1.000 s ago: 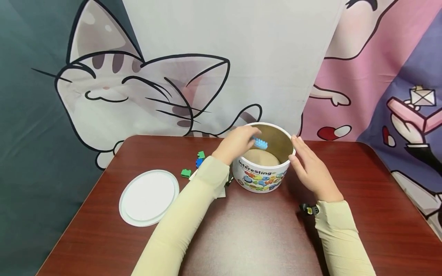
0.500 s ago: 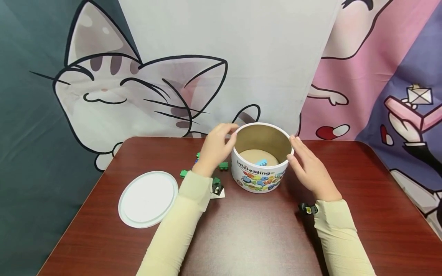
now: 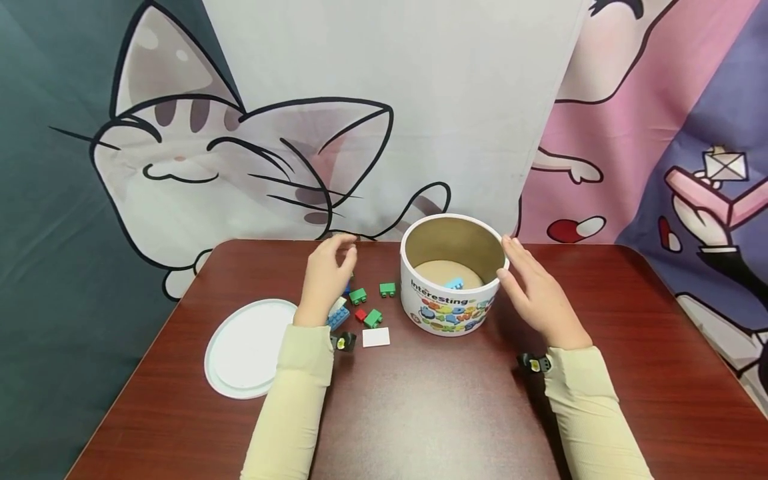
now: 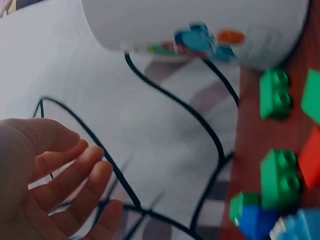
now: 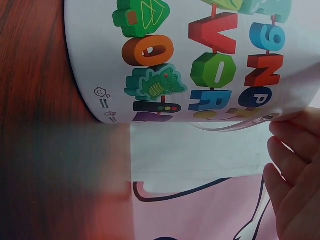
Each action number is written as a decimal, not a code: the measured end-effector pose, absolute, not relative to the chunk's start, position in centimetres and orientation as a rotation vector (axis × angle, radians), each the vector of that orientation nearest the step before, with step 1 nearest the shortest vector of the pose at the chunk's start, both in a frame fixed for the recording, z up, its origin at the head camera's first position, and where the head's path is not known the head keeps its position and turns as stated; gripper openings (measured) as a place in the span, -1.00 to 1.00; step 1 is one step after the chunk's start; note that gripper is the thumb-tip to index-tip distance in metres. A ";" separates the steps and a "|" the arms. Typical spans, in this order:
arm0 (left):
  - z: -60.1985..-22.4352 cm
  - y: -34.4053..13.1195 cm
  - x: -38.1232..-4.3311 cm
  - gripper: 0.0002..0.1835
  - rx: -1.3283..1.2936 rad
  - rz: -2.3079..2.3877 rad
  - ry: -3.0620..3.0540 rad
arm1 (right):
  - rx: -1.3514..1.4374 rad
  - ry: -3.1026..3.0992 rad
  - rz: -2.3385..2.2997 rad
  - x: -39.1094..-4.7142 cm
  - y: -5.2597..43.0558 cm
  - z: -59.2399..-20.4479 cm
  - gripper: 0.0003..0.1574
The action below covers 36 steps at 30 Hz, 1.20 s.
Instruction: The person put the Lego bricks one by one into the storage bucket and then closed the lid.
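We see green bricks (image 3: 358,297) right and near of the closer left hand (image 3: 324,280), its fingers loosely bent, holding nothing; the right hand (image 3: 538,297), fingers extended, touches the tub (image 3: 447,319).

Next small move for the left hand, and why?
I'd probably lower the left hand to pinch a green studded toy block from the reddish-brown tabletop: the hand looks empty, that block lies close by, and a light-blue studded toy block sits inside the round white printed tub, with the right hand at its rim.
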<state>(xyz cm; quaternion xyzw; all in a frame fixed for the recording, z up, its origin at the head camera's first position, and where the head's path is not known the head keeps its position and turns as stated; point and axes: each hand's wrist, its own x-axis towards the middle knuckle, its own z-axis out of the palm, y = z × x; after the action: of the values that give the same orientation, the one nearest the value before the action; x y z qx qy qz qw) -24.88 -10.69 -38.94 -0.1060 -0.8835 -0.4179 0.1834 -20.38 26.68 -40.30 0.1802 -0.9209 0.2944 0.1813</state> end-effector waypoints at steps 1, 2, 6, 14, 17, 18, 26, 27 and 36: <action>-39.2 -11.1 -24.8 -0.70 -0.268 -1.182 -2.524 | 0.510 -2.600 0.832 -20.4 26.7 -40.3 -0.25; -39.4 -11.6 -24.7 -0.69 -0.239 -1.172 -2.562 | 0.509 -2.600 0.833 -20.4 26.6 -40.3 -0.25; -40.2 -13.3 -24.5 -0.65 -0.149 -1.090 -2.756 | 0.507 -2.592 0.838 -20.4 26.7 -40.4 -0.25; -40.9 -15.6 -24.2 -0.60 -0.017 -1.025 -2.998 | 0.511 -2.587 0.860 -20.4 26.4 -40.2 -0.26; -40.9 -15.8 -23.9 -0.62 0.030 -1.023 -3.069 | 0.505 -2.598 0.854 -20.3 26.5 -40.2 -0.26; -40.9 -15.8 -23.9 -0.63 0.041 -1.019 -3.090 | 0.505 -2.597 0.852 -20.3 26.5 -40.2 -0.26; -41.1 -15.7 -23.9 -0.69 0.047 -0.981 -3.163 | 0.502 -2.592 0.870 -20.2 26.6 -40.1 -0.26; -41.1 -15.8 -23.9 -0.71 0.048 -0.973 -3.171 | 0.504 -2.591 0.871 -20.2 26.6 -40.1 -0.26; -41.5 -15.9 -24.0 -0.81 0.054 -0.977 -3.202 | 0.509 -2.589 0.863 -20.3 26.6 -40.2 -0.26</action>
<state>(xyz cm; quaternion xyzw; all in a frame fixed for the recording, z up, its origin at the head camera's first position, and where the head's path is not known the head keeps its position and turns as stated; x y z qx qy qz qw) -24.03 -15.91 -41.49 0.0159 -0.9512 -0.2903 -0.1032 -20.25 26.58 -40.16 0.1802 -0.9170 0.3058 0.1818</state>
